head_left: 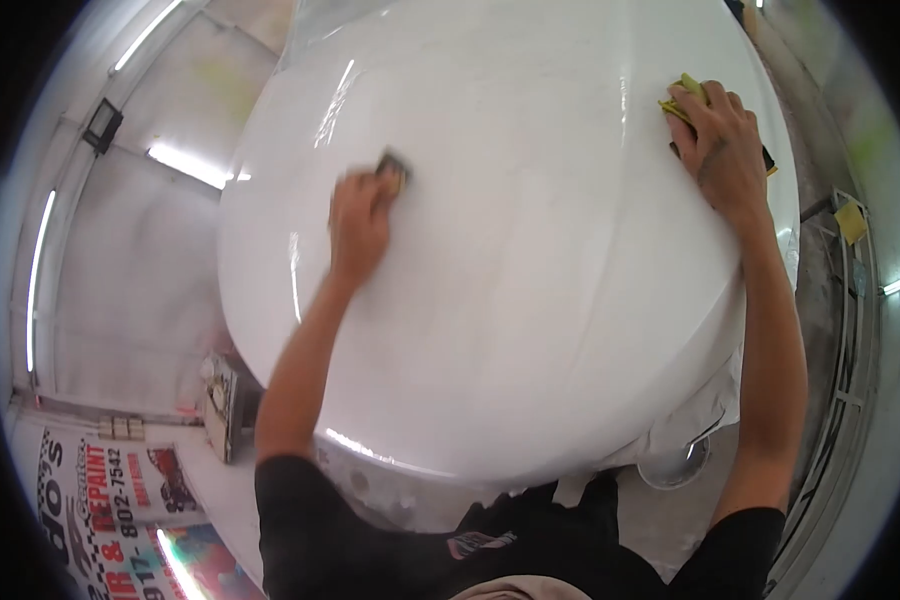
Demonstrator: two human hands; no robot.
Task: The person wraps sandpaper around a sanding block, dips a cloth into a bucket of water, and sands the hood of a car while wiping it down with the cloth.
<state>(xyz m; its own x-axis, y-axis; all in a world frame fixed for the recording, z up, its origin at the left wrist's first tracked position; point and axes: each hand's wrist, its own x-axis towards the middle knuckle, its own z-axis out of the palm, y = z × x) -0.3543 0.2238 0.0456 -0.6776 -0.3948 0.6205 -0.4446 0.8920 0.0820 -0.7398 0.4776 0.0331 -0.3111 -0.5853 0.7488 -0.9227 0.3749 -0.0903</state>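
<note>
A large, glossy white curved panel (pixel 490 280) fills the middle of the head view. On its left part, my left hand (pixel 360 220) is closed round a small dark pad (pixel 394 168), slightly blurred, against the surface. Near the panel's right edge my right hand (pixel 722 150) rests with its fingers bent round a yellow-green cloth (pixel 692 90). A dark piece with a yellowish edge (pixel 769 162) shows beside that hand, partly hidden under it.
Plastic sheeting (pixel 695 415) hangs under the panel's lower right edge, with a round clear container (pixel 675 465) below. A metal rack (pixel 848 300) stands right. A printed banner (pixel 120 500) lies lower left, near a board (pixel 220 410).
</note>
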